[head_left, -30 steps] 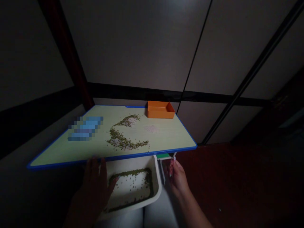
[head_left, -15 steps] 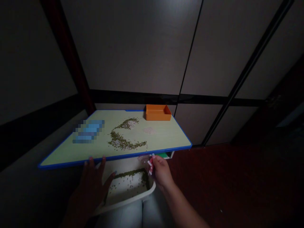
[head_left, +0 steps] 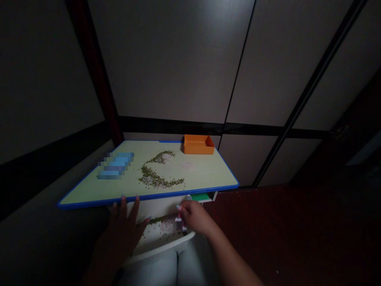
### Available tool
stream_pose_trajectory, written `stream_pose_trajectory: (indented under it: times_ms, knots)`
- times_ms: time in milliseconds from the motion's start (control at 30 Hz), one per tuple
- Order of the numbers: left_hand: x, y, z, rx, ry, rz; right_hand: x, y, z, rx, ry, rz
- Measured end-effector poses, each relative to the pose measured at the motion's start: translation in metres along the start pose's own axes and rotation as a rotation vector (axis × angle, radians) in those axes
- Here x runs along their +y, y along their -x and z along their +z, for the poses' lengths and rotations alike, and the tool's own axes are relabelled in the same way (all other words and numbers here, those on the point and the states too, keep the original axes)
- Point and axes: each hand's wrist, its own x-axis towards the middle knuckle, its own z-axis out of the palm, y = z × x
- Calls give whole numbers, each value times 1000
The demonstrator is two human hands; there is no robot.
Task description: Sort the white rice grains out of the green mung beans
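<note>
A: From over the person's head, what worries you here?

B: The packet (head_left: 169,225). It hangs see-through inside the right part of the tub (head_left: 157,205), under the near edge of the table (head_left: 208,171). If it's open, and I can't tell that, a tilt could let whatever it holds out among the green grains (head_left: 156,219).

A: And the grip?

B: The right hand (head_left: 195,216) has thumb and fingers clamped on the packet's pink-and-white end. That's a small hold; a slip could drop it.

A: How does that arm lie?

B: It slants in from the near right, back of the hand up, fingertips pointing left over the tub's rim.

A: The other one?

B: The left hand (head_left: 122,226) is spread, fingers apart, palm down, reaching far, thumb out over the tub. I see nothing in it. Its fingertips meet the table's blue edge, though I can't tell if they press. A knock there might jog the loose heap (head_left: 154,178) on top towards the near side.
</note>
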Motion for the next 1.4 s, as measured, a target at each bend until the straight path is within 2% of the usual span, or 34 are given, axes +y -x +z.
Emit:
stream_pose_trajectory:
  times_ms: [133, 267, 367, 600, 900, 1200, 1400]
  knots:
    - [0, 3, 6, -36, 12, 16, -5, 3, 3, 116, 123, -19]
    - [7, 2, 12, -48, -11, -65, 4, 3, 1, 146, 133, -1]
    - [16, -2, 9, -94, -5, -110, 10, 3, -1, 171, 138, 8]
    - [29, -13, -10, -160, -10, -172, 10, 8, -4, 176, 149, -10]
    - [33, -15, -20, -224, 33, -202, 12, 12, -1, 186, 239, -25]
    - [47, -9, -22, -197, 100, -234, 12, 27, -5, 183, 351, -48]
    - [51, -12, -19, -194, 131, -223, 11, 33, -11, 230, 491, -36]
